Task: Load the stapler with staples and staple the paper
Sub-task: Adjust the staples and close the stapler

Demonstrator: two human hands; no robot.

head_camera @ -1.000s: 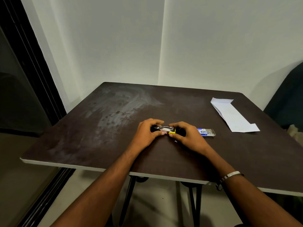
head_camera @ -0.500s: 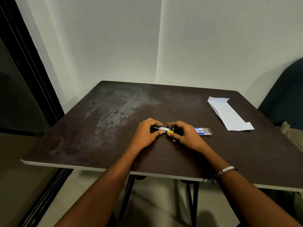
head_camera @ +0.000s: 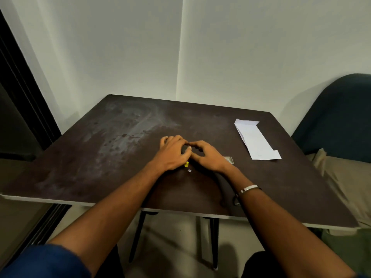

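Along your left runs a dark, ribbed door frame (head_camera: 24,101), then the dark brown, matt tabletop (head_camera: 100,167) with rounded corners and a pale edge, its surface smeared with a chalky grey patch toward the far left; thin black metal legs (head_camera: 138,235) show beneath the near edge. Your left hand (head_camera: 172,153), coming out of a blue sleeve (head_camera: 44,261), is curled knuckles-up over the small dark stapler (head_camera: 186,150) near the middle of the table, fingers folded around it so that little more than a dark sliver and a bright yellow plastic tip (head_camera: 187,164) peek out below your palm; a tiny pale scrap (head_camera: 189,170) lies on the wood just beside that tip. Your right hand (head_camera: 208,157), with a smooth silver bangle (head_camera: 248,188) on the wrist, is bent the same way, fingertips meeting the left hand's over the stapler, though you cannot tell how firmly it grips. Just right of it, partly hidden, sits the small shiny staple box (head_camera: 228,159). Farther right and well apart lies the long white folded paper (head_camera: 255,140), flat, with notched ends. Past the table's right edge stands a dark teal upholstered chair (head_camera: 341,117) with beige cloth (head_camera: 345,183) below
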